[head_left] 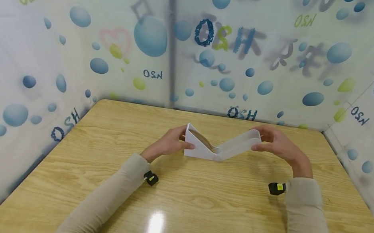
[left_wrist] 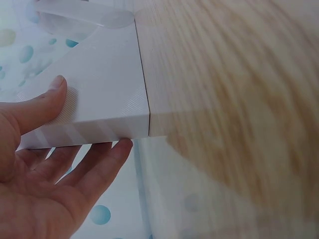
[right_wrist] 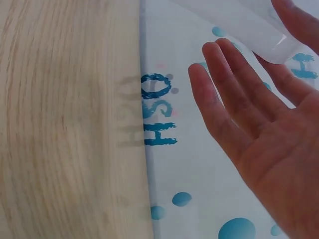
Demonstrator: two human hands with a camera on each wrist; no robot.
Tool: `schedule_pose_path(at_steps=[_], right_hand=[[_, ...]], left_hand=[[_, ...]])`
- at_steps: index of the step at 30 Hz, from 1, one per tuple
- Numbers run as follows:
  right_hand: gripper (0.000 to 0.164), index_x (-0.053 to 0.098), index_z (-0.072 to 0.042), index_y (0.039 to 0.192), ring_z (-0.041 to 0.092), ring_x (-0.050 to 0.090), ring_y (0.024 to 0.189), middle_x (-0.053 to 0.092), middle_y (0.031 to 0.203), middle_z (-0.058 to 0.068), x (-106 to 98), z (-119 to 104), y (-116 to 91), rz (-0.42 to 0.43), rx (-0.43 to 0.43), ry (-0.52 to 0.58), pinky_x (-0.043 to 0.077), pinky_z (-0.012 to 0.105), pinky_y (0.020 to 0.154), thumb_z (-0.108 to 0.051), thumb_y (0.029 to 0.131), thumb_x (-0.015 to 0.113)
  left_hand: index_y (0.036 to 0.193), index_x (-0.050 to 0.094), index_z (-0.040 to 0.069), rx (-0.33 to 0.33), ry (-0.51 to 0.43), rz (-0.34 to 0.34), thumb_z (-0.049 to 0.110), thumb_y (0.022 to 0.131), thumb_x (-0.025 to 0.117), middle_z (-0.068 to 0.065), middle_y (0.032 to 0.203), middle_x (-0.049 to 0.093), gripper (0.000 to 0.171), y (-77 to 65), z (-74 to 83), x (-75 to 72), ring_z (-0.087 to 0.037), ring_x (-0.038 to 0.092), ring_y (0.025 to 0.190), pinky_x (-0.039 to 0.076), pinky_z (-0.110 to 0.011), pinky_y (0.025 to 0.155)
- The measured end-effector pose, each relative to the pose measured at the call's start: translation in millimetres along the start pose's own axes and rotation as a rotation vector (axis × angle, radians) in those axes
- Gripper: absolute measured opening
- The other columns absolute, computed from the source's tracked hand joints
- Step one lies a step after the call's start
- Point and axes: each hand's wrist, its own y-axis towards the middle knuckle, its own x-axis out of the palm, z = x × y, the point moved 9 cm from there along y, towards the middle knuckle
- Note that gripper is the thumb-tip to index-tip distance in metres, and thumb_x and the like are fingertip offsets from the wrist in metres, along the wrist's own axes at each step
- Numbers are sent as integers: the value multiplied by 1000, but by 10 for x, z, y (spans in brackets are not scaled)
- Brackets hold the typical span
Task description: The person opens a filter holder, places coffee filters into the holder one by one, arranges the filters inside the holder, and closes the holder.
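A white box with a slanted open side stands on the table, something flat and brown showing inside. Its translucent lid is swung out to the right, joined to the box low down. My left hand grips the box's left end, thumb on the front face. In the left wrist view, fingertips lie along the end wall of the box. My right hand pinches the raised far end of the lid. The right wrist view shows the lid's rounded corner between thumb and forefinger, the other fingers extended.
The wood-grain table reaches back to a patterned curtain, with more curtain along both sides. A small black camera sits on the left wrist, another black camera on the right.
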Motion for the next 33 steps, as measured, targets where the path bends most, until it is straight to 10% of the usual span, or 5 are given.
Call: schedule_pose_path(at_steps=[10,33], right_hand=[[47,51,-3,139,15,68,109,70,121,-3,139,154,47,-92,-31,192,57,42,96,-10,97,71],[42,54,-5,137,15,68,109,70,120,-3,147,119,63,-73,-44,181,57,38,94,-14,99,70]], left_hand=[[130,60,10,0,3,0,14,95,75,-12,124,69,38,7,-5,2,-31,71,108,59,-41,91],[131,61,11,5,20,5,13,95,76,-12,125,69,39,14,17,3,-30,71,108,59,-42,92]])
